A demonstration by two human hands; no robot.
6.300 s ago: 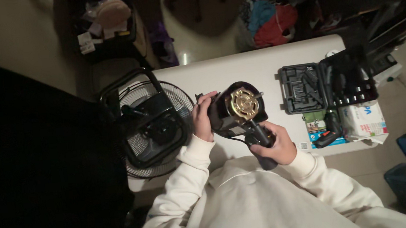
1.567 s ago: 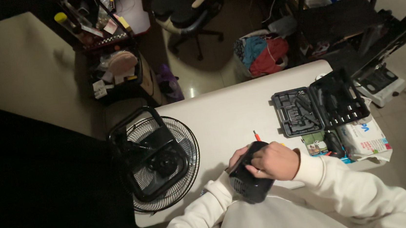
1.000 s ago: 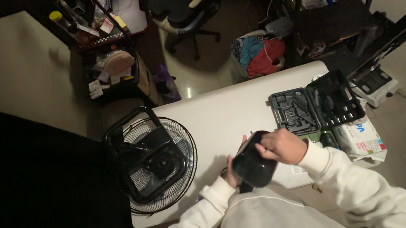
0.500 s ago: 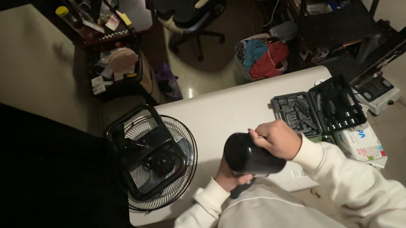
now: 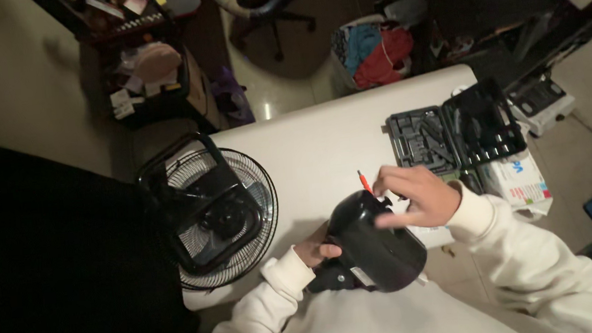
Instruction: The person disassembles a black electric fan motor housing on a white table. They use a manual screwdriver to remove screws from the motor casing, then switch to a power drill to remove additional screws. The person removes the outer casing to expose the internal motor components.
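Here, the left hand (image 5: 315, 243) grips the underside of a glossy black rounded plastic fan-motor housing (image 5: 374, 242), fingers curled against its near-left edge. The right hand (image 5: 413, 195) rests on the housing's top right, fingers bent and slightly spread, touching the shell; whether it pinches anything cannot be told. Just beyond the right fingertips lies a thin red-tipped screwdriver (image 5: 364, 180) on the white table (image 5: 315, 143). Right of that hand stands an open grey tool case (image 5: 454, 135); left of the left hand lies a black wire fan guard (image 5: 215, 216).

Dim room, white table (image 5: 322, 135), office chair (image 5: 264, 5), cluttered shelf (image 5: 137, 66), pale floor (image 5: 288, 81)
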